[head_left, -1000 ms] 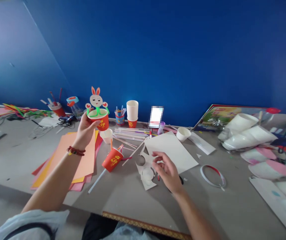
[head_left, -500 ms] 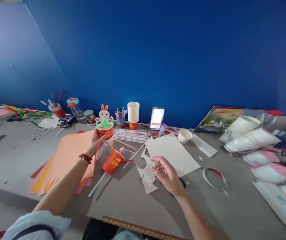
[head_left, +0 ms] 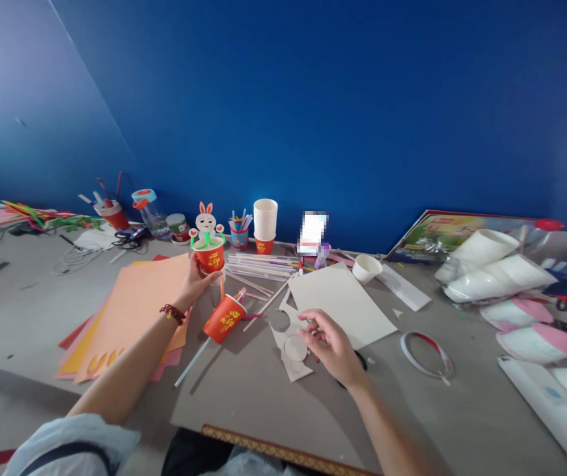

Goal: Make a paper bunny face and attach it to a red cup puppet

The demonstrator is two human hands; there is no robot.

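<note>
My left hand [head_left: 194,284] wraps the lower part of a red paper cup [head_left: 210,258], its thumb across the front. From the cup rises a paper rabbit [head_left: 206,220] with orange ears and green arms bearing heart-marked paws. A white cup below it is mostly hidden by my hand. Over the table, my right hand [head_left: 330,344] has loosely bent fingers apart, with nothing visible in them. Beside it lies a cut paper scrap [head_left: 295,349] with round holes; scissors [head_left: 361,360] are partly covered by that hand. A second red cup [head_left: 224,318] lies tilted, a straw [head_left: 192,363] reaching out below.
Coloured paper sheets [head_left: 149,297] lie under my left forearm. Straws [head_left: 263,266], stacked white cups [head_left: 265,218] and a blurred phone [head_left: 313,233] line the back. To the right are white paper [head_left: 347,297], a tape ring [head_left: 425,357] and bagged cups [head_left: 501,274].
My left hand has lowered the rabbit cup and brought it rightward, toward the table's back. My right hand has stayed nearly still. The camera view has shifted slightly.
</note>
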